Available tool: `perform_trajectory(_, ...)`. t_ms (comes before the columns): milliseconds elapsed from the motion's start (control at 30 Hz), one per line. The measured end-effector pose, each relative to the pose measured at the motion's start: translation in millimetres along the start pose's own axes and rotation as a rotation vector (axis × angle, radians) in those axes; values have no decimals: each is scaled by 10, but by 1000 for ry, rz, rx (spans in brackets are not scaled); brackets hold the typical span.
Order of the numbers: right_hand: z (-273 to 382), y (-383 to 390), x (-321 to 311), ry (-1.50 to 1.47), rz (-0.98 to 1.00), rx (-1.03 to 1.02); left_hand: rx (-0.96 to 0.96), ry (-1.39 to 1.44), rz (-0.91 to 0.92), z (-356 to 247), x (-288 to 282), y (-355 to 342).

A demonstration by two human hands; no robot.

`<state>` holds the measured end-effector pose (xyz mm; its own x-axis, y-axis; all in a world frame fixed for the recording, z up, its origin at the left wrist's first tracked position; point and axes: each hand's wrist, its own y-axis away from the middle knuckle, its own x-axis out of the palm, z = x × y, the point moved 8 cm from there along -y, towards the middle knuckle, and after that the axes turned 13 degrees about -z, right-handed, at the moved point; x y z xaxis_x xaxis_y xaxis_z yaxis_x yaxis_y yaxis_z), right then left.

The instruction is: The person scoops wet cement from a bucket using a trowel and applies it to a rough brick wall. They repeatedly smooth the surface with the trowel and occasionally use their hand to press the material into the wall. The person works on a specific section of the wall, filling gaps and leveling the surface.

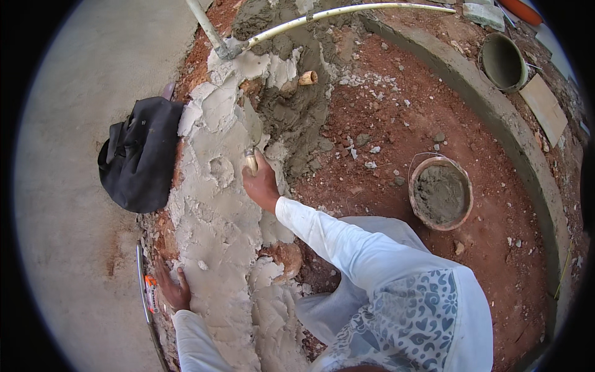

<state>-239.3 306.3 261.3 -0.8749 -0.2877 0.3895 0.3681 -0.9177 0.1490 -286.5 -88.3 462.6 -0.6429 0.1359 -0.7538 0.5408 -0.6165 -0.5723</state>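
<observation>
Resting left hand (175, 290), with fingers spread and empty, at left edge of mortar strip (214, 248). Looks mostly coated; seems to need smoothing, patching. Gripping trowel (250, 162) mid-strip with fingers of right hand (261, 187). Have grey mix (439, 193) ready in bucket (441, 227), right.

Long-sleeved cloth shirt (372, 260) was white, partly swirl-patterned in blue-grey; rough mortar strip (214, 217) pale grey; limp fabric item (145, 155) black; soil (365, 198) red-brown.

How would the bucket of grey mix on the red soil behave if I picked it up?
The bucket is probably heavy for its size, as thick-looking grey mix fills much of it. It may wobble if pushed, since the red soil looks rough and stony.
</observation>
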Motion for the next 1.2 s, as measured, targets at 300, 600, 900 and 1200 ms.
perform_trajectory(300,-43,-152,-3753,860,114,-389,83,42,-90,-126,98,-113)
perform_trajectory(600,884,-152,-5541,2012,98,-101,93,-1,-116,-106,41,-33)
perform_trajectory(900,719,-117,-5184,1899,497,-44,68,-42,-110,43,-45,30)
perform_trajectory(1200,467,-113,-6157,1888,291,118,58,-90,-139,190,86,69)
